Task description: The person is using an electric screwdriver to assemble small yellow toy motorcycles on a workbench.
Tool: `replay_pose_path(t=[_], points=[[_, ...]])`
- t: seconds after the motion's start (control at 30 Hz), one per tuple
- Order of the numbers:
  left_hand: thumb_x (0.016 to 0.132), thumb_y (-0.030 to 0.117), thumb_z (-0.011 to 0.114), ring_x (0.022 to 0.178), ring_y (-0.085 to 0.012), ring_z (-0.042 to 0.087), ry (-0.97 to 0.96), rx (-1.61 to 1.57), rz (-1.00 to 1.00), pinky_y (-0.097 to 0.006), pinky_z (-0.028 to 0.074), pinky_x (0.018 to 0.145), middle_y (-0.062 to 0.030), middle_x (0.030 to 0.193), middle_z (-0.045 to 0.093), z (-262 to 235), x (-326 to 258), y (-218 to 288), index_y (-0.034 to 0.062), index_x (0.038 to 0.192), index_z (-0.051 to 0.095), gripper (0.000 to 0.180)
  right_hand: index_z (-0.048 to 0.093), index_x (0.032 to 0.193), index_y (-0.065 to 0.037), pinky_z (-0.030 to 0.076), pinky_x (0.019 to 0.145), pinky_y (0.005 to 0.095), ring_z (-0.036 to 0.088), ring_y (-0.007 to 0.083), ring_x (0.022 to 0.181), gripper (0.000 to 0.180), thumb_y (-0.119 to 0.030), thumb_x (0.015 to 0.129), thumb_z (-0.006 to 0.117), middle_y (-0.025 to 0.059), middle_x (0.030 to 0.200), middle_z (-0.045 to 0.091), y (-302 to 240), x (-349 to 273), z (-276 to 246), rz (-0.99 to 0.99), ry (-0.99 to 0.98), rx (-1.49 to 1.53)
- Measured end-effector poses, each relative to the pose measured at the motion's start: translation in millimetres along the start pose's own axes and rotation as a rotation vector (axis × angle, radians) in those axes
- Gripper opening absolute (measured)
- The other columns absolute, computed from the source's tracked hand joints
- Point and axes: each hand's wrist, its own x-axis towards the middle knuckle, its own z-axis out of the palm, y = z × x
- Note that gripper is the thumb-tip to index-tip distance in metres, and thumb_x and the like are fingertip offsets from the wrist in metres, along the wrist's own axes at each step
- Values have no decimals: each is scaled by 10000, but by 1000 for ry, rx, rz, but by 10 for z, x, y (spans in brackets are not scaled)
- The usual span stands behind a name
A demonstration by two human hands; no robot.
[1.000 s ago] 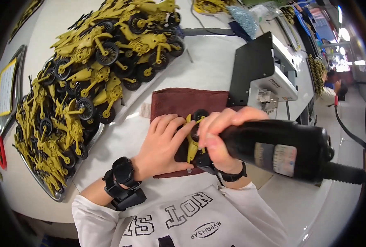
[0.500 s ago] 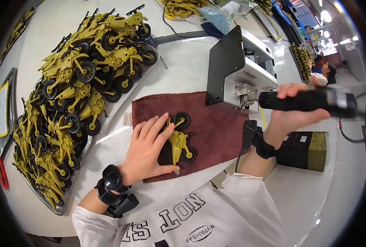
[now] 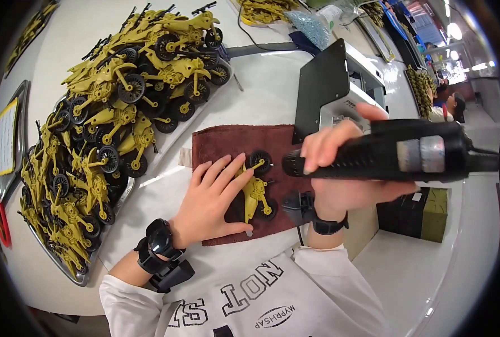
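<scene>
A yellow toy motorbike [image 3: 254, 194] with black wheels lies on its side on a dark red cloth [image 3: 222, 137]. My left hand [image 3: 216, 194] presses it down, fingers stretched over its front part and thumb by its tail, pinning it to the cloth. In my right hand [image 3: 340, 174] is a thick black corded electric screwdriver [image 3: 373, 149], lying level with fingers and thumb wrapped round it. Its front end points left, close to the motorbike's upper wheel. Whether it touches the motorbike cannot be made out.
A big heap of similar toy motorbikes [image 3: 132, 84] fills a metal tray [image 3: 127, 194] on the left. Behind my right hand stands a black and white box-shaped machine [image 3: 326, 84]. A dark box with an olive side [image 3: 434, 216] sits at lower right. A bag of blue pellets [image 3: 312, 28] lies at the back.
My right hand has brought the screwdriver left and nearer, from beside the machine to the motorbike. My left hand still presses on the motorbike. The whole view has shifted slightly.
</scene>
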Motion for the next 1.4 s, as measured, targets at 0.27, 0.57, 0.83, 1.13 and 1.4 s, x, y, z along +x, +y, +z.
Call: replay_pose_path(t=[0.27, 0.57, 0.83, 1.13, 1.4], points=[[567, 454, 786, 1248, -317, 381, -7, -64, -21, -454, 280, 1019, -132, 1423, 351, -24, 11, 1, 91, 1318, 426, 909, 384, 1250, -9, 410, 466, 353, 476, 223, 438, 1074, -898, 651, 322, 123, 605, 528, 246, 11, 4, 82, 55, 7], [583, 529, 753, 1252, -319, 379, -34, -65, -31, -463, 268, 1020, -122, 1423, 365, -7, 27, -22, 104, 1321, 428, 912, 301, 1274, 78, 495, 540, 354, 566, 266, 563, 1157, -835, 597, 514, 197, 720, 569, 288, -43, -103, -70, -74, 91], [566, 520, 762, 1255, -312, 379, -41, -81, -47, -462, 269, 1020, -96, 1442, 354, -13, 24, -31, 109, 1322, 430, 922, 300, 1278, 100, 509, 583, 362, 588, 276, 617, 1167, -800, 588, 578, 225, 759, 579, 312, 11, -132, -71, -172, 115], [558, 506, 763, 1248, -313, 390, -32, -93, -47, -462, 271, 1017, -106, 1430, 371, -16, 37, -46, 100, 1315, 438, 918, 303, 1292, -25, 429, 470, 353, 519, 247, 477, 1059, -872, 660, 366, 135, 670, 541, 235, -51, -37, -24, -67, -99], [558, 505, 762, 1242, -311, 393, -33, -91, -45, -461, 269, 1020, -106, 1430, 369, -15, 34, -33, 100, 1315, 437, 918, 292, 1292, -24, 434, 481, 368, 519, 247, 485, 1054, -869, 666, 360, 131, 665, 532, 200, -73, -25, -28, -87, -70]])
